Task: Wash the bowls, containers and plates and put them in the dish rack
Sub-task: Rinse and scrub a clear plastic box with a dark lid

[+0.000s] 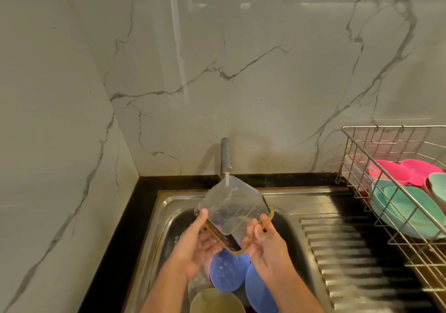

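Both hands, left hand [193, 240] and right hand [268, 245], grip the clear container [234, 211] under the tap [225, 154], rinsing; next, probably a carry to the dish rack [395, 192].

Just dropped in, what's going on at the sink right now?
A person is rinsing a clear container under the running tap, holding it tilted over the sink with both hands: left hand and right hand each grip its rim. Blue plates and a pale bowl wait in the sink. Pink and teal dishes already sit in the dish rack.
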